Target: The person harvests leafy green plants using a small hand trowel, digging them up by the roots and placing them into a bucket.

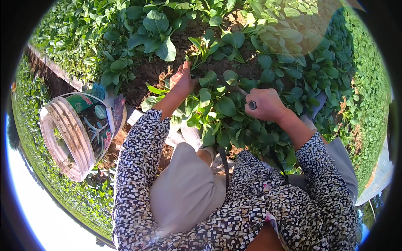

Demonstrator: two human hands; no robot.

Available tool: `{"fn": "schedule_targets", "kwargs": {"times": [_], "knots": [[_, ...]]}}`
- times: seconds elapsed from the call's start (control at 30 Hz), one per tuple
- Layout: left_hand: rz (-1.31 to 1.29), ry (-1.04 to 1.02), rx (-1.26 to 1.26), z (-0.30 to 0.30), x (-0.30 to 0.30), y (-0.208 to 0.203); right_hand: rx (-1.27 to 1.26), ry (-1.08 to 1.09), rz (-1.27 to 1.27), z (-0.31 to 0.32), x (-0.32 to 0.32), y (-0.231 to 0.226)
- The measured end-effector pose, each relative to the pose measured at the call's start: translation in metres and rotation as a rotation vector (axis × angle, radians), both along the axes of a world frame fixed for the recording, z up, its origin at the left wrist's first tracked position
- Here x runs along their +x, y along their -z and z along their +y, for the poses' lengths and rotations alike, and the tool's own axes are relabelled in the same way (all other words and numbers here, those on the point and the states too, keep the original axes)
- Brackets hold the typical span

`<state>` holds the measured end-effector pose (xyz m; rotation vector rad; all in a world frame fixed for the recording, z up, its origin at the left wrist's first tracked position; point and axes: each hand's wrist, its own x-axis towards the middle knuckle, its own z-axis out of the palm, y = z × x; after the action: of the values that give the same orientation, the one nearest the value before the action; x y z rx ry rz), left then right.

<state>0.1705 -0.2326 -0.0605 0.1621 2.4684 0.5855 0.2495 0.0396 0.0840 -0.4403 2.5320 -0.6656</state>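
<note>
My left hand (pixel 182 79) reaches low over the soil, thumb stretched up and apart from the fingers, which are partly hidden. Just beyond its thumb stands a small leafy green plant (pixel 202 51); whether they touch is unclear. My right hand (pixel 269 105) is closed round the handle of a hand tool (pixel 252 105), whose round dark butt shows beside the thumb. The tool's thin far part (pixel 240 89) points toward the left hand and is mostly covered by leaves. Between my hands grows a clump of broad-leaved greens (pixel 226 106).
On the left a white plastic bucket (pixel 67 138) lies tipped on its side, with printed green packaging (pixel 81 101) against it. Bare soil (pixel 147 75) lies left of my left hand. Dense leafy greens (pixel 289 69) cover the bed ahead and right. My knees and shoes are close behind the plants.
</note>
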Motion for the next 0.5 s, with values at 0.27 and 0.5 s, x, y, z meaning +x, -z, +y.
{"fn": "schedule_targets", "kwargs": {"times": [0.27,0.5], "knots": [[0.109,-0.107,0.029,-0.002,-0.009,0.013,-0.101,0.168,-0.004,-0.017,0.010,0.019],[-0.076,-0.391,0.251,-0.012,-0.030,-0.004,-0.095,0.194,-0.019,-0.013,0.015,0.021]]}}
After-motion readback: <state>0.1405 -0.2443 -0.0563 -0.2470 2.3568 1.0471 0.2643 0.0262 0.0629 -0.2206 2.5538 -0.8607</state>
